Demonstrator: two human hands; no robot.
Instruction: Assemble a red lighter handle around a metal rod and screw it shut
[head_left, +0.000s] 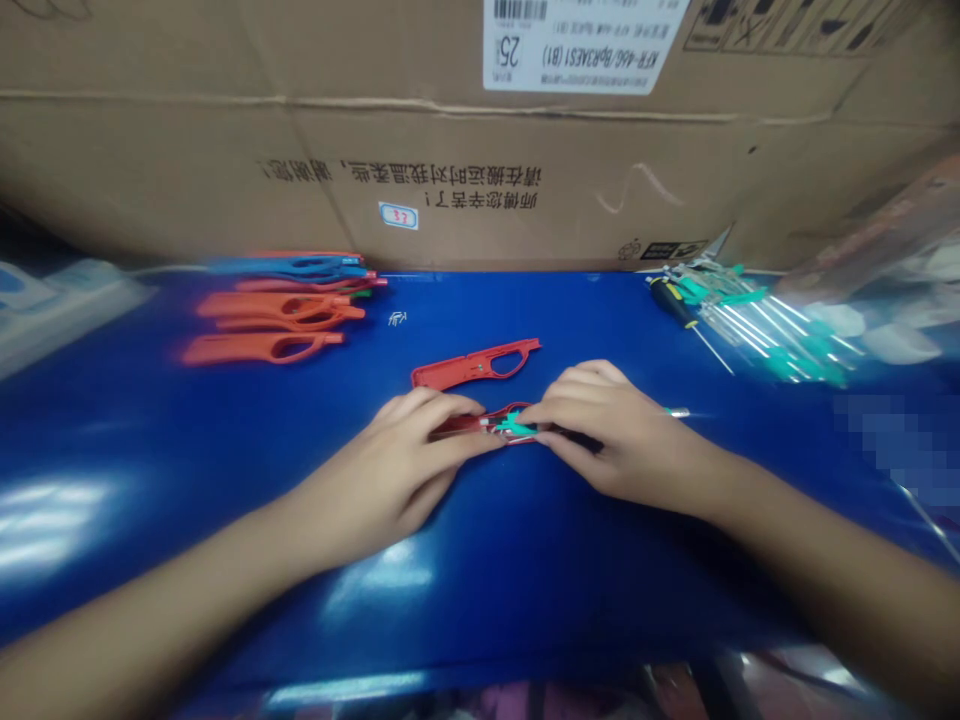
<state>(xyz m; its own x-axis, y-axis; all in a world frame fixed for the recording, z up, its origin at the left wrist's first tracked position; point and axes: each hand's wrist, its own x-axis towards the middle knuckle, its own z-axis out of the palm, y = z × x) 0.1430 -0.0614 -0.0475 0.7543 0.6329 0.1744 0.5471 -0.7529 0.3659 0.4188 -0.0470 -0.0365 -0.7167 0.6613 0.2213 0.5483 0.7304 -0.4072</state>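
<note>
From the head, the left hand [411, 448] grips a slender red plastic shell [459, 427] over the glossy blue table [585, 600]; the right hand [622, 430] pinches a green-and-metal insert [516, 424], probably inside it, though partly covered. Just beyond lies a hollow, loop-handled red half [451, 373].

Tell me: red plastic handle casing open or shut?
Open: one hollow red half lies apart from the other half, where a green part shows.

Red half-shell [469, 424], one: laid lengthwise left to right, partly hidden. Green plastic part [514, 425], one: at the shell's looped end, seating unclear.
</note>
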